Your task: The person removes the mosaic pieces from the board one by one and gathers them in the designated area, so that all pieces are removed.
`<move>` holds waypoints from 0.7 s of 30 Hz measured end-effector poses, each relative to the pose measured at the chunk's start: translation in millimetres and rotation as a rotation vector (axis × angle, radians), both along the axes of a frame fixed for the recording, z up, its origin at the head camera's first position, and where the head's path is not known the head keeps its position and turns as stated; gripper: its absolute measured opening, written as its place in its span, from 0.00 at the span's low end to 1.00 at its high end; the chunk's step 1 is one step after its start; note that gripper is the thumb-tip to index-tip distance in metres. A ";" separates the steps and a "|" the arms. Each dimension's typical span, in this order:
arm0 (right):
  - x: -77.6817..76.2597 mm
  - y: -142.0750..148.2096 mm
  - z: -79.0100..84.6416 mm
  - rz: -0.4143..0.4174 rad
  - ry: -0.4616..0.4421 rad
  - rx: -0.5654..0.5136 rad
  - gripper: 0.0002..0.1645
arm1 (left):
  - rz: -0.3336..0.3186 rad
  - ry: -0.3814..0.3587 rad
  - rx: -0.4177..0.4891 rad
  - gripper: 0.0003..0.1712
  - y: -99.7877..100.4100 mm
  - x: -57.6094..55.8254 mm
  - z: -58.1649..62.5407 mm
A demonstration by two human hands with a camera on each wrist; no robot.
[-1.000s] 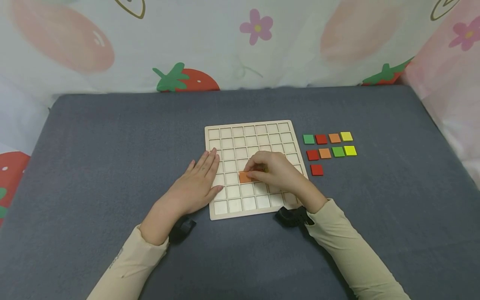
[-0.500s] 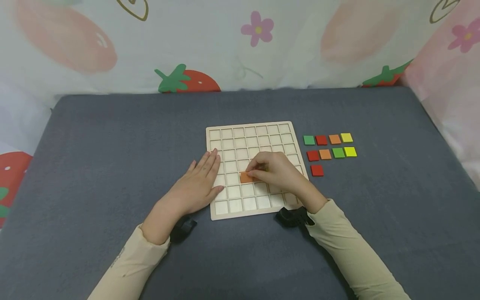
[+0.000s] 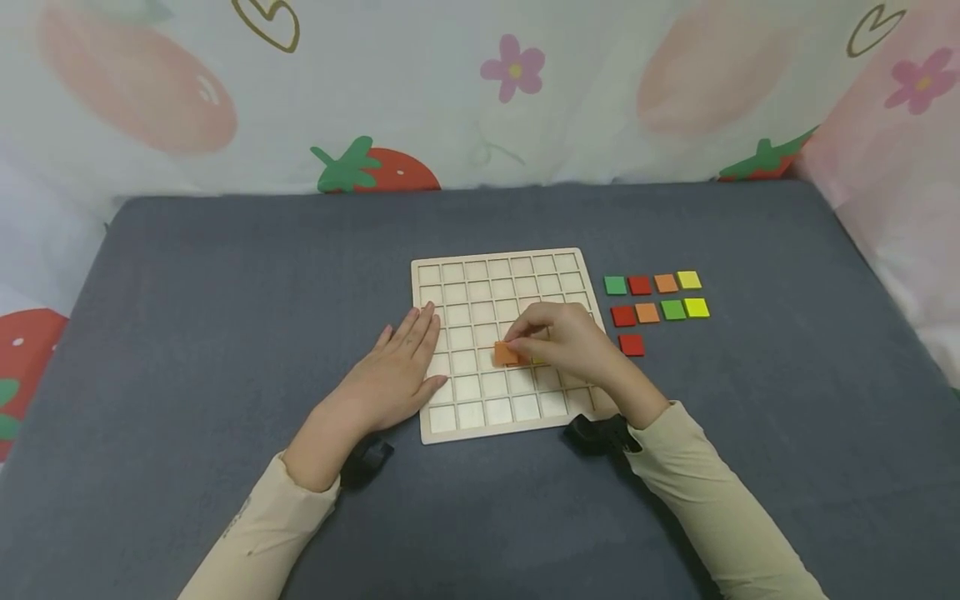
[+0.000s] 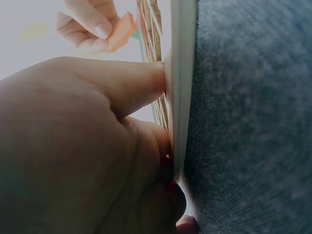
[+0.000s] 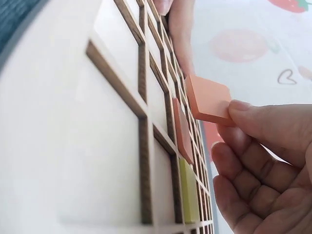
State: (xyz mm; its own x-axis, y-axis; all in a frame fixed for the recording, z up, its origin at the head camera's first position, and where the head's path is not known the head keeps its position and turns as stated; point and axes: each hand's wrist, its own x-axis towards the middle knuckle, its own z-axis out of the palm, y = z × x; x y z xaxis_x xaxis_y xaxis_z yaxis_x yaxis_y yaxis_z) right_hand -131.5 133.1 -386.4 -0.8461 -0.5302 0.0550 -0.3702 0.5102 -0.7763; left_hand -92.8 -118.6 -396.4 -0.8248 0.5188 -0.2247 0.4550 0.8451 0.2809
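My right hand (image 3: 566, 342) pinches an orange square tile (image 5: 209, 100) between thumb and fingertips, tilted above a wooden grid board (image 3: 510, 262). In the right wrist view a red tile (image 5: 182, 131) and a yellow tile (image 5: 188, 192) sit in the board's cells below it; the hand mostly hides them in the head view. Spread flat, my left hand (image 3: 393, 367) rests on the board's left edge, with its thumb on the near part of that edge. The left wrist view shows this hand (image 4: 73, 131) against the board's rim.
Right of the board lie loose tiles in rows, among them a green tile (image 3: 615, 286), a yellow tile (image 3: 697, 308) and a red tile (image 3: 632, 345). A grey cloth (image 3: 262, 275) covers the table. A patterned curtain (image 3: 585, 108) hangs behind it.
The orange tile has come up out of its cell, and my right hand has moved slightly right with it. My left hand stays in place on the board.
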 end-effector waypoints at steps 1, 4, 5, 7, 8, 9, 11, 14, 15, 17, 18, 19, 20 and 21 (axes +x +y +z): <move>0.0 1.0 0.3 -0.004 -0.004 -0.004 0.02 | 0.000 0.000 0.001 0.42 0.0 0.1 -0.2; 0.3 3.9 1.3 -0.018 -0.020 -0.014 0.02 | -0.002 0.005 0.003 0.42 -0.1 0.6 -0.5; 0.4 4.7 1.3 -0.022 -0.024 -0.016 0.02 | -0.002 0.006 0.004 0.42 -0.1 0.8 -0.2; 0.5 6.2 1.8 -0.026 -0.027 -0.020 0.02 | -0.004 0.012 0.008 0.42 -0.1 1.0 -0.2; 0.5 6.9 1.9 -0.027 -0.027 -0.019 0.02 | -0.005 0.013 0.008 0.42 -0.1 1.1 -0.1; 0.3 7.6 1.9 -0.028 -0.028 -0.020 0.02 | -0.005 0.014 0.009 0.42 -0.1 1.2 -0.2; -0.1 9.2 1.7 -0.030 -0.027 -0.014 0.02 | -0.004 0.013 0.009 0.42 0.0 1.2 -0.2; -0.5 12.0 1.7 -0.040 -0.034 -0.003 0.02 | -0.006 0.014 0.012 0.41 -0.1 1.6 -0.1; -0.5 13.1 1.8 -0.043 -0.031 -0.002 0.02 | -0.006 0.015 0.013 0.41 -0.1 1.6 -0.3; -0.4 15.4 1.6 -0.047 -0.022 -0.004 0.02 | -0.006 0.016 0.013 0.41 -0.2 1.6 -0.1; -0.4 16.6 1.5 -0.048 -0.018 -0.009 0.02 | -0.006 0.019 0.017 0.41 -0.1 1.7 0.0; -0.3 17.8 1.5 -0.051 -0.011 -0.011 0.02 | -0.006 0.020 0.018 0.41 -0.1 1.6 0.2; 0.0 19.2 1.2 -0.055 -0.006 -0.014 0.02 | -0.005 0.023 0.020 0.41 -0.1 1.6 0.3; 0.2 20.5 1.2 -0.059 -0.003 -0.018 0.02 | -0.003 0.022 0.020 0.41 0.0 1.4 0.1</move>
